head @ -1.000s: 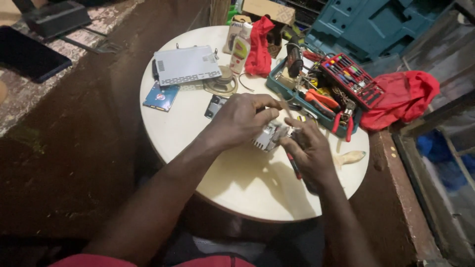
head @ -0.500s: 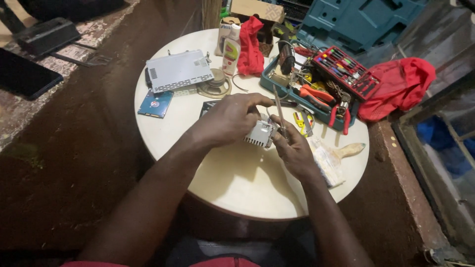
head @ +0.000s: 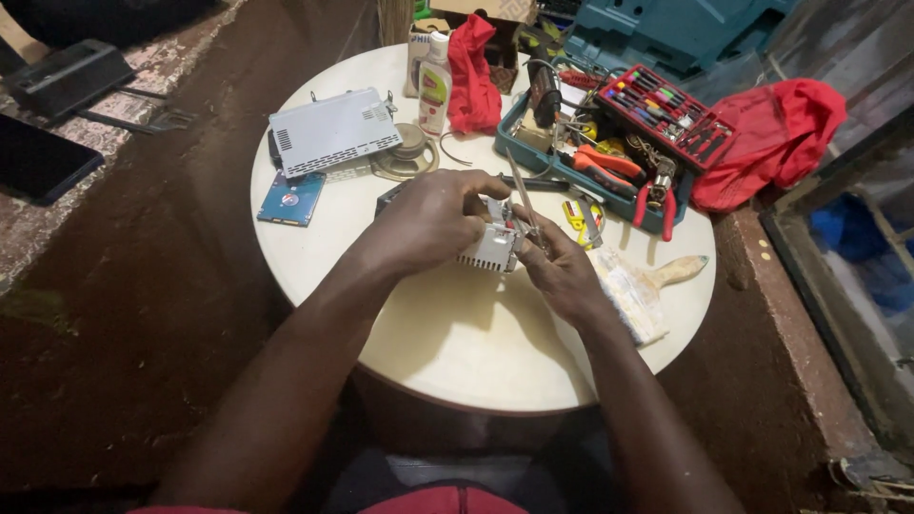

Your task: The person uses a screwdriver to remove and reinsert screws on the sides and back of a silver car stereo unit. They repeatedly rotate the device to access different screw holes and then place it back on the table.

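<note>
A small vented grey metal box (head: 490,249) sits tilted just above the round surface's middle. A thin metal tool (head: 523,200) rises from its right edge, slanting away.

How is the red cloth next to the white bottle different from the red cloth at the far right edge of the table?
The red cloth by the white bottle is bunched into a narrow upright heap, while the red cloth at the table's right edge is spread wide and flopped over the edge. The first looks smaller; the second looks bigger. The first stands left of the teal tool tray, the second right of it. Both are bright red, crumpled fabric.
</note>
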